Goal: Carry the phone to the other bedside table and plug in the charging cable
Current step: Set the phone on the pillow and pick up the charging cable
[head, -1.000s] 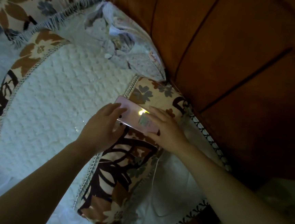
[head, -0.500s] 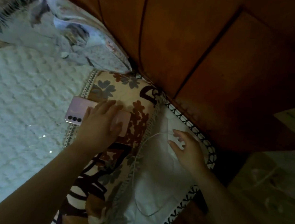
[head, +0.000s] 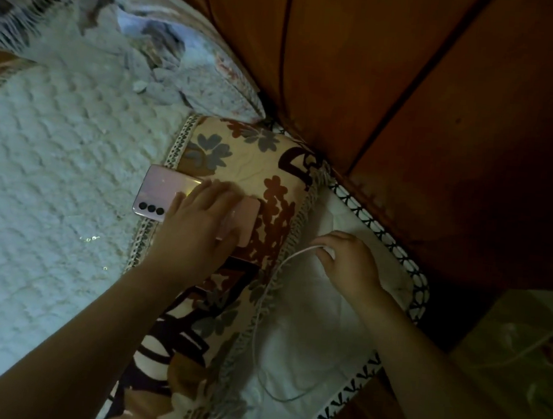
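A pink phone (head: pixel 163 192) lies back up on the edge of a floral bedspread, its three camera lenses at the near left corner. My left hand (head: pixel 200 226) rests flat across its middle and right end, covering much of it. A thin white charging cable (head: pixel 266 295) loops over the white sheet near the bed's right edge. My right hand (head: pixel 347 262) pinches the cable's end between thumb and fingers, a short way right of the phone. The plug itself is hidden in the fingers.
A wooden headboard (head: pixel 396 86) runs across the top right. A crumpled pillow (head: pixel 181 57) lies against it. A white textured quilt (head: pixel 53 189) covers the bed to the left. A dim bedside surface (head: pixel 523 348) with more cable shows at the right.
My right hand left the phone, moved right to the sheet and took hold of the cable's end. My left hand settled flat on the phone. The view shifted toward the bed's right edge.
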The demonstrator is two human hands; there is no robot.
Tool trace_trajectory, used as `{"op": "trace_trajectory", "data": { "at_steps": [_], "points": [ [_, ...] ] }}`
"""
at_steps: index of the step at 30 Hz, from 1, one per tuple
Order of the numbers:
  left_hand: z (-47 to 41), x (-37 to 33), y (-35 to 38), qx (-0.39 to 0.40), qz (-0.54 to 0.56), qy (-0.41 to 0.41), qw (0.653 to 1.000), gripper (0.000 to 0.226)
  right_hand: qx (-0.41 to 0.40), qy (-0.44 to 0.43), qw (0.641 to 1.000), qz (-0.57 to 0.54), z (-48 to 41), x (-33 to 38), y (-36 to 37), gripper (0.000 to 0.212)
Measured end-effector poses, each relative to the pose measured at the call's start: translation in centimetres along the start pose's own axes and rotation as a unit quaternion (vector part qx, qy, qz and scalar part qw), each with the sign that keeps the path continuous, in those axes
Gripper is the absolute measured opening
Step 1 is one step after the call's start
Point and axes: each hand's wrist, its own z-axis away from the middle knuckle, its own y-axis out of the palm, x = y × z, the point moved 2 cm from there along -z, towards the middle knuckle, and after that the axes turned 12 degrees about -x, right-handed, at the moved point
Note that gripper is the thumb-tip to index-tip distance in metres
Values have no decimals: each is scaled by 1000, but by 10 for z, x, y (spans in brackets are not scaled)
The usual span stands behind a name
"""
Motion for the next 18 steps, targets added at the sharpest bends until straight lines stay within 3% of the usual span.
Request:
{"op": "trace_trajectory", "data": {
  "at_steps": [6,18],
  "points": [
    [21,-43,-18,29,139,-48,989,49,-70,-47,996,-39,21,43,-71,11],
    [44,-95,-56,30,291,-23,956,26,-156,-79,980,-94,51,122,-148,13]
  ]
}}
